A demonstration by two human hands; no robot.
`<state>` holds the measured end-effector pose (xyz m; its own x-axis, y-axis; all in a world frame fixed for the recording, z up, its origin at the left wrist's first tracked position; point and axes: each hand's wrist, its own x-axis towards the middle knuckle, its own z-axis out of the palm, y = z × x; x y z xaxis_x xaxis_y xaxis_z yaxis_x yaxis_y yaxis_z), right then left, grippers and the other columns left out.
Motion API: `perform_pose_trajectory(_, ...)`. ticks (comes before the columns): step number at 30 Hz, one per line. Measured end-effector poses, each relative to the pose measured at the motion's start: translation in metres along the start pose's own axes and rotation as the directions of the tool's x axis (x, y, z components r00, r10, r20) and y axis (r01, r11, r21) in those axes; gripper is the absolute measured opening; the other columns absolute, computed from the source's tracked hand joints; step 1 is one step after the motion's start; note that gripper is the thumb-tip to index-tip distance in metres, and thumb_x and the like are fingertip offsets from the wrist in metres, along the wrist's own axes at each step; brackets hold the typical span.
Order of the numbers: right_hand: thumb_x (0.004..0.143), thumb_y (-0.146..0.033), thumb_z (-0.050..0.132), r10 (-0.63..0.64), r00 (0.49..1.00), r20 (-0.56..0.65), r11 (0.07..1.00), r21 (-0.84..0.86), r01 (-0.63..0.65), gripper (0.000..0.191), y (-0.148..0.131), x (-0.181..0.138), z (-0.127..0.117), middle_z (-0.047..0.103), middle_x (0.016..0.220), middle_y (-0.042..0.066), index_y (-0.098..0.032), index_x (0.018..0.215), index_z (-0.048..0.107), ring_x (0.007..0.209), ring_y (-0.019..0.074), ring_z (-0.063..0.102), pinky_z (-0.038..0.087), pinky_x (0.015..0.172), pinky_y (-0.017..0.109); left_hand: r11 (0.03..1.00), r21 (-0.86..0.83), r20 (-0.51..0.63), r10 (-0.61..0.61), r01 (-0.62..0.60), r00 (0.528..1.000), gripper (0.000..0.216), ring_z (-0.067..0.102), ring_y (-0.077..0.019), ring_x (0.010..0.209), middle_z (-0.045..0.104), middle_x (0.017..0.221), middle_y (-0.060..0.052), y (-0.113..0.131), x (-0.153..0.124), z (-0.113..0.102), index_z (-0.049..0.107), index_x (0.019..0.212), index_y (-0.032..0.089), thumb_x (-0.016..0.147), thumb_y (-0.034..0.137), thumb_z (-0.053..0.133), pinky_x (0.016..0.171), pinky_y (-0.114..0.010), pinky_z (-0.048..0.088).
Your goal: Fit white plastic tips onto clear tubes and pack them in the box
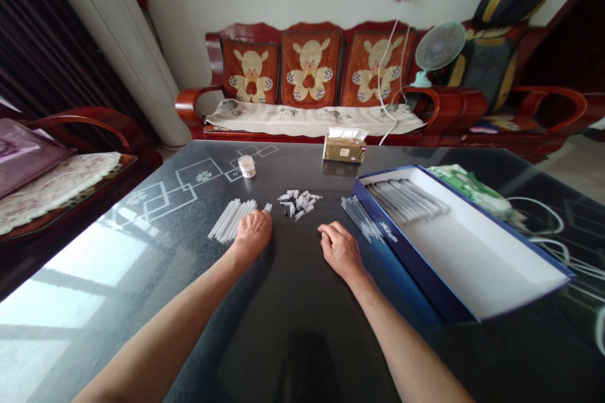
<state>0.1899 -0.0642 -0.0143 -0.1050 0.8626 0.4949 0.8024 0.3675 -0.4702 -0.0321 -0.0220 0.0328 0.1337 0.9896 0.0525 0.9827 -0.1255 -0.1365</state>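
Observation:
My left hand (255, 228) is closed at the right end of a row of translucent white pen barrels (230, 220). A barrel's end pokes out past its knuckles; the rest of that barrel is hidden under the hand. Fingers curled in, my right hand (339, 249) rests on the dark table with nothing visible in it. Between and beyond the hands lies a small heap of white and dark pen caps or tips (299, 203). Thin pen refills (362, 219) lie in a bunch to the right of my right hand, against the box.
A blue-edged white box (454, 258) on the right holds a row of slim pens (404, 198). A tissue box (344, 146) and a small white tub (246, 167) stand farther back. Green-white cloth (466, 186) and white cables (562, 252) lie beyond the box.

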Motion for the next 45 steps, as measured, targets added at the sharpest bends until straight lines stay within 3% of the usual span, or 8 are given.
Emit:
perform_pose_trajectory(8, 0.088, -0.012, 0.045, 0.007, 1.0, -0.002, 1.0, 0.026, -0.007, 0.025, -0.001, -0.001, 0.0, 0.065, 0.09, 0.006, -0.022, 0.096, 0.066, 0.086, 0.0185, 0.062, 0.048, 0.08, 0.028, 0.999, -0.047, 0.033, 0.025, -0.024, 0.999, 0.034, 0.067, -0.0276, 0.081, 0.066, 0.086, -0.016, -0.003, 0.004, -0.018, 0.061, 0.11, 0.011, 0.087, 0.008, 0.036, 0.071, -0.037, 0.05)
perform_pose_trajectory(14, 0.088, -0.013, 0.044, 0.063, 0.992, -0.108, 0.993, 0.108, -0.051, 0.025, 0.006, 0.004, -0.005, 0.065, 0.093, 0.008, -0.019, 0.099, 0.065, 0.085, 0.0181, 0.064, 0.05, 0.08, 0.029, 0.888, -0.418, -0.211, 0.109, -0.19, 0.972, 0.034, 0.066, -0.0164, 0.085, 0.07, 0.094, -0.007, 0.006, 0.009, -0.013, 0.067, 0.106, 0.018, 0.088, 0.014, 0.039, 0.081, -0.026, 0.05)
perform_pose_trajectory(20, 0.087, -0.019, 0.05, 0.242, 0.969, -0.043, 0.935, -0.259, -0.244, 0.02, 0.032, 0.029, -0.028, 0.062, 0.094, 0.01, -0.017, 0.095, 0.068, 0.08, 0.0196, 0.061, 0.047, 0.071, 0.029, 0.858, -0.404, -0.316, 0.194, -0.317, 0.929, 0.032, 0.063, -0.0188, 0.085, 0.066, 0.095, -0.008, 0.031, 0.006, 0.003, 0.06, 0.115, 0.015, 0.085, 0.015, 0.048, 0.074, -0.027, 0.05)
perform_pose_trajectory(24, 0.09, -0.028, 0.051, 0.406, 0.911, 0.069, 0.806, -0.496, -0.322, 0.02, 0.04, 0.043, -0.035, 0.06, 0.094, 0.008, -0.018, 0.09, 0.069, 0.073, 0.0164, 0.06, 0.042, 0.063, 0.027, 0.923, -0.217, -0.249, 0.262, -0.317, 0.933, 0.022, 0.061, -0.0224, 0.083, 0.062, 0.088, -0.007, 0.043, -0.001, -0.003, 0.065, 0.101, 0.021, 0.093, 0.028, 0.046, 0.067, -0.03, 0.047)
perform_pose_trajectory(29, 0.092, -0.033, 0.048, 0.453, 0.882, 0.125, 0.75, -0.589, -0.301, 0.025, 0.039, 0.051, -0.037, 0.063, 0.098, 0.008, -0.02, 0.089, 0.07, 0.077, 0.0177, 0.063, 0.042, 0.062, 0.027, 0.886, -0.115, -0.307, 0.398, -0.449, 0.864, 0.025, 0.057, -0.024, 0.091, 0.06, 0.095, -0.009, 0.056, 0.004, -0.003, 0.064, 0.082, 0.017, 0.094, 0.025, 0.044, 0.082, -0.036, 0.046)
perform_pose_trajectory(38, 0.08, -0.013, 0.054, 0.689, 0.677, 0.261, 0.634, -0.67, -0.387, 0.025, 0.024, 0.095, -0.039, 0.072, 0.094, 0.021, -0.01, 0.093, 0.075, 0.095, 0.0283, 0.069, 0.05, 0.074, 0.031, 0.796, -0.255, -0.385, 0.437, -0.549, 0.813, 0.043, 0.06, -0.0203, 0.089, 0.063, 0.097, -0.008, 0.073, 0.018, 0.026, 0.046, 0.135, 0.016, 0.092, 0.014, 0.041, 0.073, -0.027, 0.049)
perform_pose_trajectory(41, 0.079, -0.016, 0.054, 0.657, 0.712, 0.248, 0.649, -0.666, -0.367, 0.024, 0.021, 0.097, -0.041, 0.072, 0.094, 0.023, -0.009, 0.089, 0.075, 0.094, 0.0307, 0.069, 0.051, 0.074, 0.033, 0.814, -0.293, -0.414, 0.365, -0.502, 0.834, 0.035, 0.061, -0.0185, 0.084, 0.063, 0.089, -0.006, 0.071, 0.018, 0.028, 0.053, 0.129, 0.021, 0.096, 0.026, 0.041, 0.069, -0.025, 0.048)
perform_pose_trajectory(45, 0.08, -0.022, 0.054, 0.523, 0.836, 0.167, 0.774, -0.503, -0.384, 0.019, 0.024, 0.09, -0.046, 0.073, 0.083, 0.017, -0.014, 0.084, 0.071, 0.086, 0.0287, 0.07, 0.05, 0.074, 0.036, 0.825, -0.351, -0.391, 0.299, -0.442, 0.87, 0.038, 0.063, -0.0168, 0.075, 0.063, 0.081, -0.003, 0.067, 0.02, 0.023, 0.054, 0.13, 0.03, 0.099, 0.04, 0.036, 0.058, -0.022, 0.044)
